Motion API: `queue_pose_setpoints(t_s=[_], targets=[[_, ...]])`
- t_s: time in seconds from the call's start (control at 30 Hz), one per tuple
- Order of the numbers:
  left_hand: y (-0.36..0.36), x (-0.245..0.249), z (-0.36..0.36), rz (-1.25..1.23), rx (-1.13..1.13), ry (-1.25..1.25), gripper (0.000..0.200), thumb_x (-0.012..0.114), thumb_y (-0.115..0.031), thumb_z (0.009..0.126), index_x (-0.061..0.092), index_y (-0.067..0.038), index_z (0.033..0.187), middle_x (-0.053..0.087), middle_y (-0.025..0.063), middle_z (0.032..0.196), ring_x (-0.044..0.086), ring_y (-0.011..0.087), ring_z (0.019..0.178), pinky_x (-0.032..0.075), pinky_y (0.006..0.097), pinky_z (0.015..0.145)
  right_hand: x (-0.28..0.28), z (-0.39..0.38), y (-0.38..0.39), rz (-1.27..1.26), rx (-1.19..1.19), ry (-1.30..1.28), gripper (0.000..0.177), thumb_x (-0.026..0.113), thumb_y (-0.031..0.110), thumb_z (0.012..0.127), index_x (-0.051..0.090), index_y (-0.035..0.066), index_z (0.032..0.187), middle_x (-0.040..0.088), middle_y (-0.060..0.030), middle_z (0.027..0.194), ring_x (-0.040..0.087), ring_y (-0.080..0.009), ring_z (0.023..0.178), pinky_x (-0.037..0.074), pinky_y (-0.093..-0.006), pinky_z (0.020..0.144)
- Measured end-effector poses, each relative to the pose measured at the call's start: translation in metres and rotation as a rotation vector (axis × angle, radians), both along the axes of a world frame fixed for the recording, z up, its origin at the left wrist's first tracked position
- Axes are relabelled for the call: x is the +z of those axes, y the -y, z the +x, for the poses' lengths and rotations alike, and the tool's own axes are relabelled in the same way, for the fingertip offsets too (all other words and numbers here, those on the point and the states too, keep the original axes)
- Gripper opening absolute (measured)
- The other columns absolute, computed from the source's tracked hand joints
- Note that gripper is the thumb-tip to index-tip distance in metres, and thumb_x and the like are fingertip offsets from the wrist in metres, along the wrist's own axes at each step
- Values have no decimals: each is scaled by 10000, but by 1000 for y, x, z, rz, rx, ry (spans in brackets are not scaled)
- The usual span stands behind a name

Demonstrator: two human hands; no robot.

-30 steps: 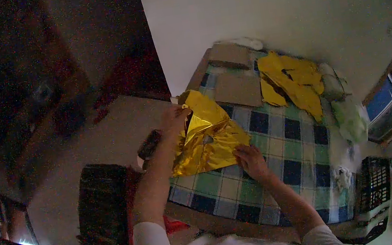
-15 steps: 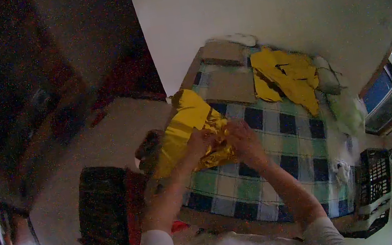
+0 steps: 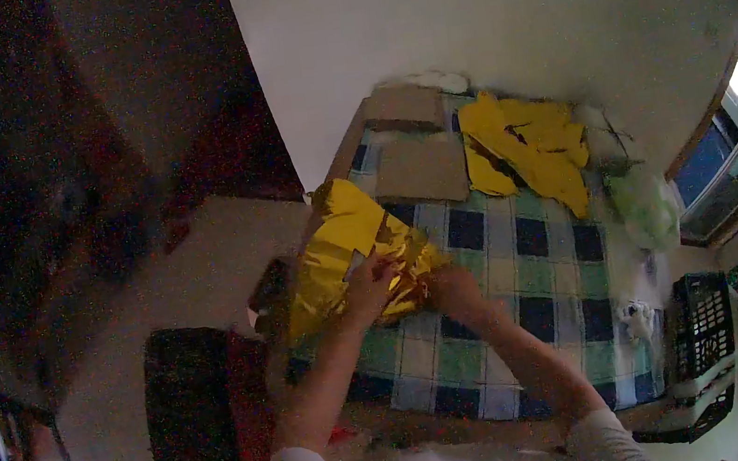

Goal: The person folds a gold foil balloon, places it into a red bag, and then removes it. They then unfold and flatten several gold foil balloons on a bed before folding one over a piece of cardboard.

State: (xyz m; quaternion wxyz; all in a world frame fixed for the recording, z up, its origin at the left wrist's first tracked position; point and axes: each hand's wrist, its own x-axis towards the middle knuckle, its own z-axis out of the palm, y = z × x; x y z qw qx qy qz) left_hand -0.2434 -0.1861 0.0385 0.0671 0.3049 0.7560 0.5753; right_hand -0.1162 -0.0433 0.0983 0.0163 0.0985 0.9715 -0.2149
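Note:
A large yellow shiny sheet [image 3: 328,260], foil-like and crumpled on its right side, lies over the left edge of the checked cloth. My left hand [image 3: 366,289] is closed on the crumpled middle of this sheet, fingertips partly hidden in its folds. Close by on the right, my right hand [image 3: 451,290] is closed at the sheet's crumpled right edge; its fingers are mostly hidden. Farther back on the cloth lie flat yellow pieces [image 3: 526,138] with torn-looking, irregular edges.
Brown cardboard-like panels [image 3: 422,169] lie on the blue, green and white checked cloth [image 3: 518,318]. A black plastic crate [image 3: 701,325] is at the right. To the left stands a dark box-like object [image 3: 192,416]. A pale green bag [image 3: 647,208] sits near the window.
My right hand has moved down toward my body along the sheet's crumpled edge. My left hand stays on the sheet. The whole view has shifted slightly.

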Motion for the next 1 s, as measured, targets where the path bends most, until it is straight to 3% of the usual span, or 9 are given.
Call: queue_pose_setpoints(t_s=[0.1, 0.17, 0.23, 0.33, 0.5, 0.6, 0.77, 0.87, 1.0], targets=[[12, 40, 31, -148, -94, 61, 279, 657, -174, 866, 582, -22, 1087, 654, 118, 961, 648, 237, 856, 506, 367, 737, 22, -5, 20, -73, -95, -180, 249, 629, 180, 804, 620, 38, 1009, 632, -172, 992, 633, -326, 845, 519, -437, 720], [15, 33, 43, -87, -11, -165, 357, 661, -171, 855, 540, -45, 1167, 620, 120, 1061, 628, 261, 917, 501, 380, 777, 16, -19, 19, -20, -29, -239, 262, 627, 153, 783, 611, 33, 1015, 623, -182, 977, 624, -344, 849, 509, -447, 716], [20, 22, 45, -140, 56, -394, 445, 667, -169, 841, 494, -68, 1239, 584, 126, 1143, 606, 282, 977, 493, 399, 820, -44, -42, -6, 325, 237, -265, 283, 623, 123, 757, 603, 30, 1023, 611, -186, 954, 607, -364, 855, 496, -459, 710], [37, 11, 43, -355, 152, -615, 522, 678, -171, 822, 459, -88, 1289, 550, 137, 1191, 581, 307, 1030, 480, 437, 870, -21, -30, 1, 102, 323, -689, 275, 621, 83, 720, 621, 28, 989, 581, -195, 956, 570, -380, 873, 471, -476, 728], [62, 15, 54, -405, 238, -804, 361, 669, -174, 828, 548, -79, 1155, 593, 121, 1115, 593, 319, 988, 505, 460, 816, -39, -28, -3, 312, 299, -474, 298, 635, 64, 732, 615, 48, 1029, 551, -190, 1038, 530, -369, 965, 448, -503, 786], [54, -2, 47, -231, 213, -498, 247, 637, -194, 858, 573, -60, 1055, 640, 125, 975, 628, 326, 860, 526, 433, 725, -47, -27, -7, 249, 271, -543, 347, 639, 93, 770, 594, 78, 1114, 554, -167, 1091, 515, -368, 1043, 439, -505, 855], [47, 18, 6, -175, 272, -371, 169, 574, -182, 907, 565, -61, 1024, 616, 148, 753, 625, 310, 672, 500, 413, 619, -33, -28, -2, 143, 258, -638, 410, 631, 153, 818, 560, 127, 1222, 541, -152, 1217, 492, -367, 1138, 411, -488, 959], [48, 77, 1, -152, 185, -237, 156, 545, -191, 927, 568, -68, 1019, 618, 141, 753, 626, 308, 672, 483, 398, 596, -46, -29, -6, 190, 236, -565, 418, 631, 160, 820, 557, 128, 1230, 528, -158, 1258, 485, -367, 1162, 410, -485, 969], [40, 31, -53, -271, 259, -445, 187, 540, -217, 934, 559, -77, 1056, 637, 117, 850, 627, 322, 770, 477, 401, 674, -30, -22, -2, 150, 237, -555, 393, 630, 160, 821, 565, 119, 1207, 533, -161, 1246, 484, -364, 1175, 412, -487, 972]])
